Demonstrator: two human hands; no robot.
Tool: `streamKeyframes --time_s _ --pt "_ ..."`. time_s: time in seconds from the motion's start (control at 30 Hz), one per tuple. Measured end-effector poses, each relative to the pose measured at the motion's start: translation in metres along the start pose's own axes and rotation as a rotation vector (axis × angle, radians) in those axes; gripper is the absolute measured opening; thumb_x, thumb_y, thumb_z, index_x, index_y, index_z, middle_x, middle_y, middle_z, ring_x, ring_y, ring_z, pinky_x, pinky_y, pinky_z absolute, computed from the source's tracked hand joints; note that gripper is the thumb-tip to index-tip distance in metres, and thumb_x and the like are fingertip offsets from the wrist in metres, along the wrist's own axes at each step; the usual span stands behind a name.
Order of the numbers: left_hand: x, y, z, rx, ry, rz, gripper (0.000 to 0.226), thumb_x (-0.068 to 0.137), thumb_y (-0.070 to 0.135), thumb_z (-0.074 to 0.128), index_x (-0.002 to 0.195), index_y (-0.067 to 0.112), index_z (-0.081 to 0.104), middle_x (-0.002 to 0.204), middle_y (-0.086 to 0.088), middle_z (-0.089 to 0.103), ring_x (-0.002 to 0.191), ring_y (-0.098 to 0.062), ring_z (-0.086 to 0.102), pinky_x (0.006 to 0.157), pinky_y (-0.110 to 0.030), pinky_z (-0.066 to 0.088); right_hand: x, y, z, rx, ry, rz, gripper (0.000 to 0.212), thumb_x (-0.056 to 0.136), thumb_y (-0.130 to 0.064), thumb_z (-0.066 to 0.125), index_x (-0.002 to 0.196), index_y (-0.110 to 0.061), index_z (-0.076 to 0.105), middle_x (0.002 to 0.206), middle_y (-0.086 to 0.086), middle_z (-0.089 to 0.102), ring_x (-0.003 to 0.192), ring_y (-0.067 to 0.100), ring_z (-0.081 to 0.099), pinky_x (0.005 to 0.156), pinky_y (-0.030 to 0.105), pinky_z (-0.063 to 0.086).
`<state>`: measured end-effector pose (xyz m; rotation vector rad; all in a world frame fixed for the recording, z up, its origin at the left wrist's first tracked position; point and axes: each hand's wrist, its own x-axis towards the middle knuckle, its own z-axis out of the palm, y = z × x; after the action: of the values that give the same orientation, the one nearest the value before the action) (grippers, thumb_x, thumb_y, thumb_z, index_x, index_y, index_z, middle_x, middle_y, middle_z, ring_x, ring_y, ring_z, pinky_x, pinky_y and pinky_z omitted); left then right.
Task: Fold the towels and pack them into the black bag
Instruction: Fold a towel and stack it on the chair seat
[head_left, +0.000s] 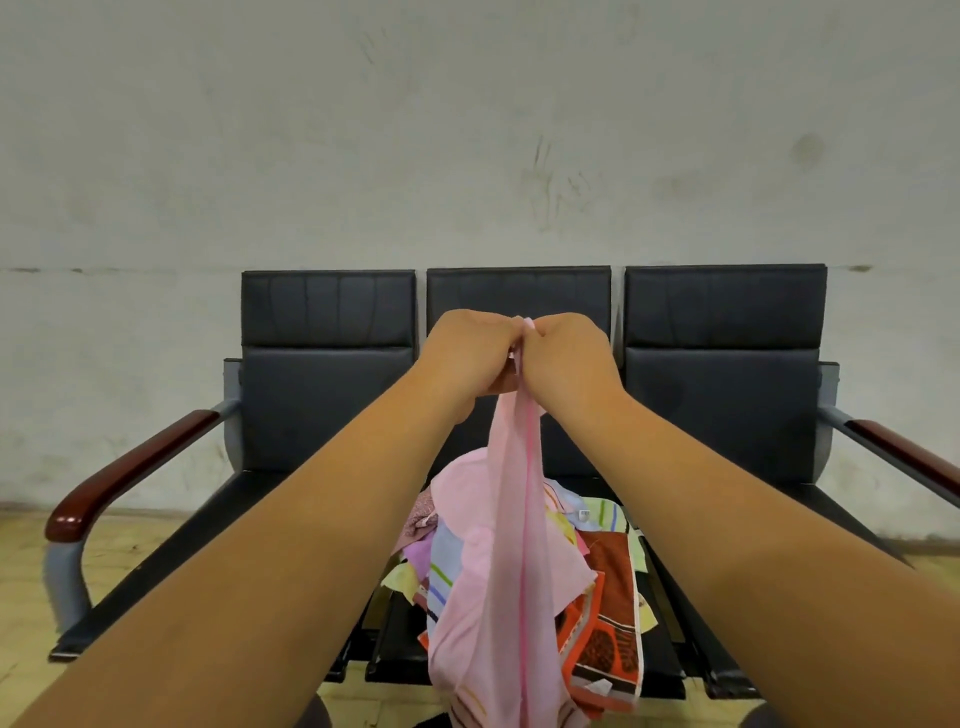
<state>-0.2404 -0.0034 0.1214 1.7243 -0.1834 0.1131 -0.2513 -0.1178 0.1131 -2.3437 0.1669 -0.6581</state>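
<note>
Dim, even light; soft focus, wide-angle bending at edges.

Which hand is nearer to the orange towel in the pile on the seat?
Right. The right hand is raised above the orange towel; the left hand is beside it, farther left. Both grip the pink towel.

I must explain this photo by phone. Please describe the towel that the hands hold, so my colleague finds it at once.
Three black seats stand against the wall; a pile of towels lies on the middle one. Above it, the left hand and right hand together pinch one hanging towel. Unlike the striped and orange ones below, it is pale pink and lifted.
</note>
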Motion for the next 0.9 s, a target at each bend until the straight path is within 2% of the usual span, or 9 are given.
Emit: streamKeyframes --time_s 0.07,0.2,0.3,0.4,0.57,0.67,0.73,0.8,0.9 --pt "0.001 0.002 0.0 -0.01 -0.052 -0.026 0.02 0.104 0.02 0.063 0.104 0.006 0.077 0.102 -0.013 0.081 0.092 -0.025 0.08 0.088 -0.044 0.067 -0.005 0.002 -0.001 -0.004 -0.031 -0.048 0.028 0.112 -0.02 0.047 0.088 -0.017 0.06 0.071 -0.003 0.054 0.059 0.008 0.051 0.051 0.018 0.031" --pt "0.001 0.006 -0.006 -0.131 -0.102 -0.065 0.028 0.106 0.024 0.059 0.113 0.002 0.075 0.113 -0.017 0.078 0.097 -0.025 0.078 0.086 -0.04 0.066 -0.013 0.005 -0.004 0.14 -0.072 -0.156 0.031 0.108 -0.029 0.054 0.081 -0.023 0.068 0.073 -0.004 0.065 0.063 0.008 0.059 0.055 0.021 0.038" --pt "0.0 0.001 -0.011 -0.242 -0.175 -0.114 0.037 0.108 0.031 0.059 0.121 0.0 0.074 0.116 -0.015 0.079 0.105 -0.029 0.079 0.095 -0.046 0.063 -0.012 0.014 0.003 0.081 -0.004 -0.199 0.029 0.111 -0.03 0.05 0.09 -0.026 0.069 0.075 -0.01 0.063 0.069 0.008 0.063 0.057 0.018 0.041" --pt "0.002 -0.004 -0.016 -0.3 -0.179 -0.104 0.033 0.105 0.027 0.062 0.12 0.002 0.077 0.12 -0.013 0.078 0.109 -0.031 0.078 0.098 -0.047 0.062 -0.011 0.017 0.001 0.127 0.063 -0.196 0.036 0.113 -0.032 0.044 0.091 -0.021 0.07 0.077 -0.006 0.063 0.069 0.008 0.062 0.061 0.02 0.045" --pt "0.008 -0.016 -0.025 -0.113 -0.026 -0.115 0.028 0.092 0.019 0.066 0.118 0.01 0.075 0.118 -0.008 0.077 0.107 -0.027 0.074 0.1 -0.042 0.06 0.0 0.014 -0.019 0.648 0.005 0.053 0.024 0.1 -0.025 0.052 0.078 -0.019 0.061 0.074 -0.001 0.06 0.07 0.021 0.056 0.068 0.036 0.049" --pt "0.01 -0.03 -0.04 -0.357 -0.347 -0.232 0.042 0.087 0.022 0.062 0.124 0.002 0.065 0.119 -0.013 0.066 0.103 -0.033 0.06 0.098 -0.047 0.05 0.004 0.011 -0.035 0.893 -0.012 0.128 0.017 0.095 -0.026 0.059 0.083 -0.016 0.066 0.077 -0.001 0.063 0.076 0.02 0.06 0.075 0.041 0.051" --pt "0.006 -0.032 -0.046 -0.491 -0.575 -0.276 0.036 0.087 0.023 0.061 0.118 0.005 0.06 0.114 -0.013 0.055 0.102 -0.034 0.052 0.097 -0.05 0.046 0.008 0.011 -0.043 1.015 -0.015 0.201 0.02 0.098 -0.023 0.059 0.093 -0.005 0.067 0.083 0.003 0.062 0.083 0.022 0.055 0.073 0.039 0.045" --pt "0.008 -0.03 -0.047 -0.573 -0.629 -0.249 0.033 0.088 0.019 0.064 0.117 0.008 0.055 0.115 -0.012 0.055 0.101 -0.032 0.055 0.096 -0.048 0.048 0.013 0.012 -0.051 1.056 -0.041 0.221 0.015 0.099 -0.021 0.059 0.094 -0.009 0.066 0.084 0.004 0.062 0.086 0.023 0.054 0.072 0.038 0.042" --pt "0.009 -0.017 -0.049 -0.663 -0.583 -0.127 0.044 0.095 0.006 0.063 0.136 -0.004 0.055 0.144 -0.01 0.062 0.127 -0.031 0.062 0.113 -0.044 0.046 0.019 0.009 -0.062 1.019 -0.057 0.144 0.014 0.101 -0.018 0.059 0.096 -0.008 0.069 0.095 0.011 0.072 0.09 0.025 0.064 0.08 0.042 0.049"
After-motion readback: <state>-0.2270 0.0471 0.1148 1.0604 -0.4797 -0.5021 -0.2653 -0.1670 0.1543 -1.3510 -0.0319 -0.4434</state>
